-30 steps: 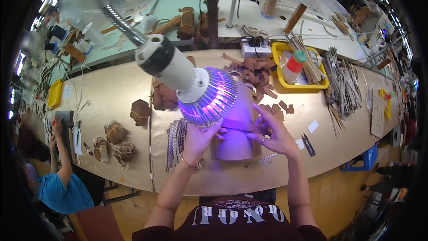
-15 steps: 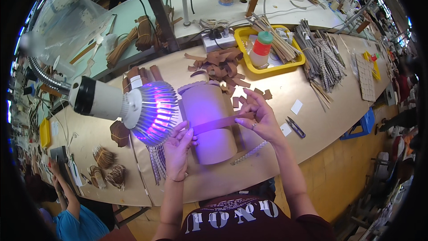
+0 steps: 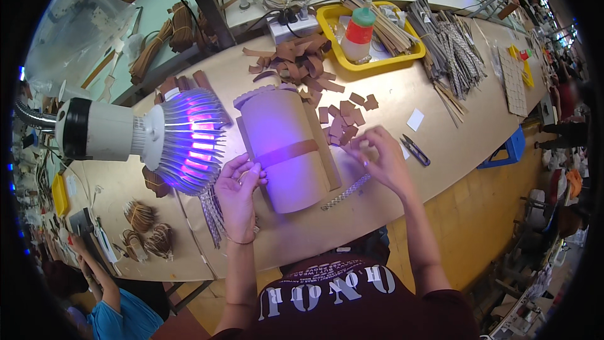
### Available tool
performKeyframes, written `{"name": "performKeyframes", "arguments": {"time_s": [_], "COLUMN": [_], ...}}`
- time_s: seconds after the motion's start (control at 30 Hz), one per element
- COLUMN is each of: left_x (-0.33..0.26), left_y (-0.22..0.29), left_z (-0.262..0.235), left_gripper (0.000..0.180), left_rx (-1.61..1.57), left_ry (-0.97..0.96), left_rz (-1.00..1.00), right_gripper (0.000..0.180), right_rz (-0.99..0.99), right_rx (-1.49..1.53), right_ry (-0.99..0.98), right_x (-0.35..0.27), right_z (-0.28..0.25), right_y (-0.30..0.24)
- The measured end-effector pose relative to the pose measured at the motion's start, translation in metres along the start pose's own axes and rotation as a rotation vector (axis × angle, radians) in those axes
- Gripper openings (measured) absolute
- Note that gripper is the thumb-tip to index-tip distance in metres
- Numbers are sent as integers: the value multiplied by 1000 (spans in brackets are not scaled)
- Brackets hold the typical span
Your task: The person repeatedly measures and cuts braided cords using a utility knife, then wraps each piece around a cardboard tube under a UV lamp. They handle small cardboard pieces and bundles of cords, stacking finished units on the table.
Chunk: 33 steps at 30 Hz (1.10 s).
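A tan cardboard-like cylinder [image 3: 296,186] lies before me, lit purple by a lamp, with a flat brown strip [image 3: 289,153] across its middle. At the cylinder's left edge, my left hand [image 3: 237,196] has thumb and fingers pinched together at the strip's left end. My right hand [image 3: 387,162] is off the cylinder to its right, its fingers curled and slightly blurred beside several small brown pieces [image 3: 345,116]. Whether it holds one is unclear. A patterned braided strip [image 3: 346,192] lies below it.
The finned lamp [image 3: 189,141] juts in from the left, close to my left hand. Beyond the cylinder are brown strip scraps [image 3: 296,60] and a yellow tray [image 3: 384,65] with a bottle [image 3: 358,34]. Thread snips [image 3: 415,150] lie right of my right hand. A co-worker [image 3: 123,311] sits at lower left.
My right hand has come away from the strip's right end and moved right. The strip now lies flat across the cylinder. My left hand stays at the left edge. The whole view has shifted.
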<state>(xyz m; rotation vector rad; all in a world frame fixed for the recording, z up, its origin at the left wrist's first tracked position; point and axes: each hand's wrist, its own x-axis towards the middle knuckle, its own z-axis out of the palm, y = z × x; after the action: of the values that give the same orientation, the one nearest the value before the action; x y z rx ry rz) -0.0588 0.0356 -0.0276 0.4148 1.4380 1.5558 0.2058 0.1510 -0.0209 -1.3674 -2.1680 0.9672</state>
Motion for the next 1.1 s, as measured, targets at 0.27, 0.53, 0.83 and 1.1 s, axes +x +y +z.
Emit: {"name": "performKeyframes", "arguments": {"time_s": [0.27,0.53,0.83,1.1], "left_x": [-12,-50,-60,-58], "left_y": [4,17,15,32], "left_z": [2,-6,-5,1], "left_gripper": [28,18,15,25], "left_rx": [26,192,261,103], "left_ry": [95,98,84,-212], "left_rz": [122,506,647,294], "right_gripper": [23,25,32,23], "right_rz": [-129,-209,-134,302], "right_rx": [-375,-387,-271,676], "right_ry": [-221,-365,-351,-396], "right_x": [-56,-59,-67,-55], "right_z": [3,-33,15,-19], "right_y": [1,-24,9,-53]}}
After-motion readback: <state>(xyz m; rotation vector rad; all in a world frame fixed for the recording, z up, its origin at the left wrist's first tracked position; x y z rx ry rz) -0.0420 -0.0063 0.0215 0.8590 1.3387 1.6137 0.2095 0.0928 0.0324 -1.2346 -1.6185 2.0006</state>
